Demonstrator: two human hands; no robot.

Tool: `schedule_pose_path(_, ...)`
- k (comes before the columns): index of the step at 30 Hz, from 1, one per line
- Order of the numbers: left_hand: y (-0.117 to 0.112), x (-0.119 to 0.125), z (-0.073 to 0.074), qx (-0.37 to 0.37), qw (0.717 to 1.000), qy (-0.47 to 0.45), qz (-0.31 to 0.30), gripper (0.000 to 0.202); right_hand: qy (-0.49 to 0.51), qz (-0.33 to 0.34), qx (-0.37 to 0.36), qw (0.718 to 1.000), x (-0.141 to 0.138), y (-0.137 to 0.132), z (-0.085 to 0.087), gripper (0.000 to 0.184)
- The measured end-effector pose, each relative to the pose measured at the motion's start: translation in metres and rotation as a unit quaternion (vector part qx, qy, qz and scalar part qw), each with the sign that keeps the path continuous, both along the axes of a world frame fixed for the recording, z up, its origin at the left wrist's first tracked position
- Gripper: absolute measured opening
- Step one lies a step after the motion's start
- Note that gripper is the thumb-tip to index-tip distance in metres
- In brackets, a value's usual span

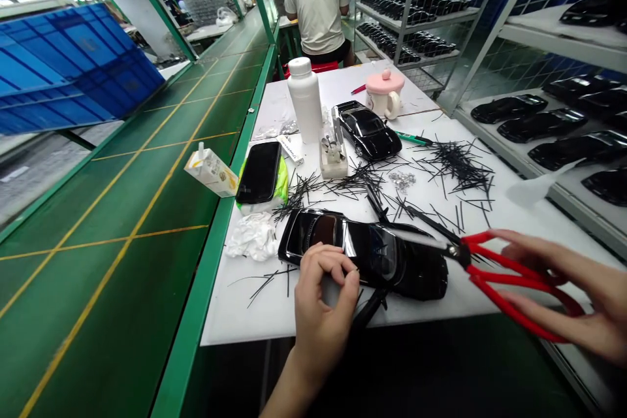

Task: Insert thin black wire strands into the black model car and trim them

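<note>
Red-handled scissors (pixel 494 268) are in my right hand (pixel 582 294), their blades spread apart and pointing left over the rear of a black model car (pixel 367 248). The car lies across the table's front, with its doors standing open on both sides. In front of the car, my left hand (pixel 326 300) is closed in a pinch, thumb against fingertips. Whatever is between those fingertips is too small to make out. Thin black strips (pixel 455 166) are scattered around the car and beyond it.
Behind the car stand a second model car (pixel 366 129), a small metal fixture (pixel 334 157), a white bottle (pixel 304 101) and a lidded mug (pixel 385 93). A phone (pixel 259 172), crumpled tissue (pixel 252 236) and drink carton (pixel 211 170) line the left, beside a green conveyor (pixel 161 209). Racks (pixel 563 144) flank the right.
</note>
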State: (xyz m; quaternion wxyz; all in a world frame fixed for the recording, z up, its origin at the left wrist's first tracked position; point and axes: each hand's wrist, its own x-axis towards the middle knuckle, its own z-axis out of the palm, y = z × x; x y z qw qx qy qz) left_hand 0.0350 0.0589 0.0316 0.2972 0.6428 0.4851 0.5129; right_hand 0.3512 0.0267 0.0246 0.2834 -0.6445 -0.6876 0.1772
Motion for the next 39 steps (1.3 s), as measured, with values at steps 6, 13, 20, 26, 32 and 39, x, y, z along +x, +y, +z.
schedule_pose_path(6, -0.002, 0.003, 0.000, 0.000, 1.000, -0.010, 0.015, 0.025, -0.015, 0.132, -0.013, 0.991, -0.019, -0.001, -0.009, 0.058)
schedule_pose_path(13, -0.003, 0.005, 0.004, -0.009, 1.000, 0.000, 0.024, 0.024, 0.029, 0.147, -0.020, 0.988, -0.027, 0.000, -0.017, 0.059)
schedule_pose_path(20, -0.002, 0.005, 0.005, -0.011, 1.000, 0.008, 0.027, 0.024, 0.051, 0.153, -0.032, 0.986, -0.034, 0.003, -0.018, 0.052)
schedule_pose_path(26, -0.003, 0.004, 0.004, -0.016, 1.000, 0.000, 0.026, 0.024, 0.040, 0.172, -0.032, 0.984, -0.031, 0.002, -0.023, 0.051)
schedule_pose_path(32, -0.003, 0.004, 0.004, -0.022, 0.999, -0.003, 0.026, 0.024, 0.077, 0.165, -0.064, 0.981, -0.031, 0.000, -0.024, 0.051)
schedule_pose_path(39, -0.003, 0.004, 0.005, -0.021, 0.999, -0.006, 0.024, 0.024, 0.050, 0.168, -0.031, 0.984, -0.032, 0.002, -0.023, 0.049)
